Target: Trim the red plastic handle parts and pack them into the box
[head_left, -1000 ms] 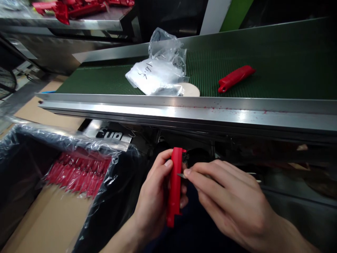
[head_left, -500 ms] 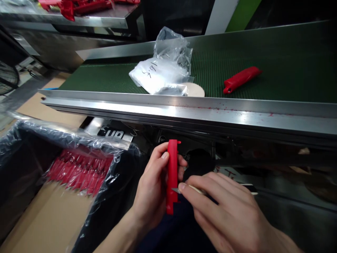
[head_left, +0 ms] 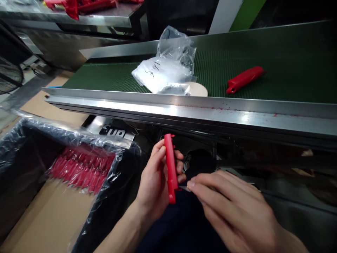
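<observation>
My left hand is closed around a long red plastic part, held nearly upright with its top leaning slightly left. Small tabs stick out along the part's right edge. My right hand pinches a slim knife, its pointed blade directed left at the lower right edge of the part. Whether the tip touches the plastic I cannot tell. Most of the knife's handle is hidden by my right fingers.
Ahead runs a green conveyor belt behind a metal rail. On it lie a plastic bag, a beige disc and another red part. At left, a plastic-lined box holds several red parts.
The red part has tilted, its top going left, and turned a little in my left hand. My right hand and the knife have shifted slightly right, the blade drawing off the part's face.
</observation>
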The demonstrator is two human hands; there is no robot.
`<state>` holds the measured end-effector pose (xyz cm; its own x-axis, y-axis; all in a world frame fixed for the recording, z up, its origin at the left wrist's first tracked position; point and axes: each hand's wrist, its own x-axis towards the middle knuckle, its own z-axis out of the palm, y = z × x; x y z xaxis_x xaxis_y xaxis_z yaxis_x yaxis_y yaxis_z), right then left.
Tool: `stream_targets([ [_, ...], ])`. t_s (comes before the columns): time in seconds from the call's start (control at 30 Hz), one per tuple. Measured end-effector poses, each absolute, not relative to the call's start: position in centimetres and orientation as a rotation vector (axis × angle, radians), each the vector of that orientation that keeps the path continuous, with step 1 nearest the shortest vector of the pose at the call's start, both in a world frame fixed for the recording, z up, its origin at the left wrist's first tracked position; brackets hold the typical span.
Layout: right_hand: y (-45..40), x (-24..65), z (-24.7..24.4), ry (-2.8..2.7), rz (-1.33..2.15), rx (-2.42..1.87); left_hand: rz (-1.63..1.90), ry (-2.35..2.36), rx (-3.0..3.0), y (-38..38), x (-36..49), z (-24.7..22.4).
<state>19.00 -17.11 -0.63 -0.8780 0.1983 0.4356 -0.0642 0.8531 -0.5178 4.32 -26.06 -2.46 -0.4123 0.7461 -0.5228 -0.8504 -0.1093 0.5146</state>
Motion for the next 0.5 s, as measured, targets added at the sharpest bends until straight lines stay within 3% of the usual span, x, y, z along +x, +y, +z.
stream_targets([
  [0.5, -16.6, 18.69, -0.72, -2.533, 0.82, -0.058, 1.773, 0.955, -0.114, -26.4, 4.49, -2.55],
])
